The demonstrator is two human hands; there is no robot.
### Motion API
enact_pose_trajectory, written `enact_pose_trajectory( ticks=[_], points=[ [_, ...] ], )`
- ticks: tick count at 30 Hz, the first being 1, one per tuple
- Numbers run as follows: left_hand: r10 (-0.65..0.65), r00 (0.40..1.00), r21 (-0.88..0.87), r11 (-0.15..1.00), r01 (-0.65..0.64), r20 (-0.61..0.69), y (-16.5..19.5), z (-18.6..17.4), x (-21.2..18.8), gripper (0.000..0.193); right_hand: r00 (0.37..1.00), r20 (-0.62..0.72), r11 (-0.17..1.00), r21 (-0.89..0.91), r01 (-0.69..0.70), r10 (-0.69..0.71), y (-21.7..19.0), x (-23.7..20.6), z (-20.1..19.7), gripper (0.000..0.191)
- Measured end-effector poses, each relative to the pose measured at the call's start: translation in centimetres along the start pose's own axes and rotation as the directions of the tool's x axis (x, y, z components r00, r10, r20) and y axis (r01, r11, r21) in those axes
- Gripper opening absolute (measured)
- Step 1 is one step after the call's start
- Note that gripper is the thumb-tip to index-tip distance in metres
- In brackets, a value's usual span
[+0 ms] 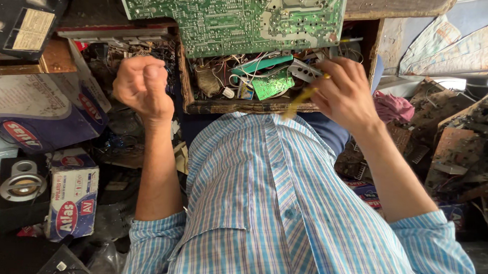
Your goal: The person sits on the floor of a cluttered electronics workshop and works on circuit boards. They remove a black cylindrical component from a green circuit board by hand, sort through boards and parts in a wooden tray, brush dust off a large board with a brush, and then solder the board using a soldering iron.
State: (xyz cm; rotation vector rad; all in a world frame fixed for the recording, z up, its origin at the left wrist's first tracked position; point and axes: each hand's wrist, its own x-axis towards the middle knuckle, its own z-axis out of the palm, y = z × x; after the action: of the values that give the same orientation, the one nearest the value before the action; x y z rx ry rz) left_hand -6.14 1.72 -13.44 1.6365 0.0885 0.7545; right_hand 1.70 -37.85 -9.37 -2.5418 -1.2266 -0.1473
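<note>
A large green circuit board (232,20) is lying across the far edge of the wooden tray (245,105) (full of wires and small boards). The right hand (345,94) is pinching a yellow-handled tool (302,98), its length slanting toward the tray's near edge; the left hand (143,85) is hovering fisted, empty, beyond the tray's left side.

**Striped shirt, bare forearms**

The person wears a button-front shirt in pale blue, white and faint pink stripes, with a chest pocket. Its short sleeves end well back from the fingers, above the elbows. Left hand (142,85) and right hand (345,94) are bare, without rings.
</note>
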Motion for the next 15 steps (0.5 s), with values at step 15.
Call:
enact_pose_trajectory(
  ticks=[15],
  points=[
    [0.277,0.84,0.353,0.812,-0.464,0.467,6.3,9.1,7.6,0.045,0.927,-0.227,0.934,0.27,-0.236,0.299,0.0,-0.8,1.9,0.036]
  ],
)
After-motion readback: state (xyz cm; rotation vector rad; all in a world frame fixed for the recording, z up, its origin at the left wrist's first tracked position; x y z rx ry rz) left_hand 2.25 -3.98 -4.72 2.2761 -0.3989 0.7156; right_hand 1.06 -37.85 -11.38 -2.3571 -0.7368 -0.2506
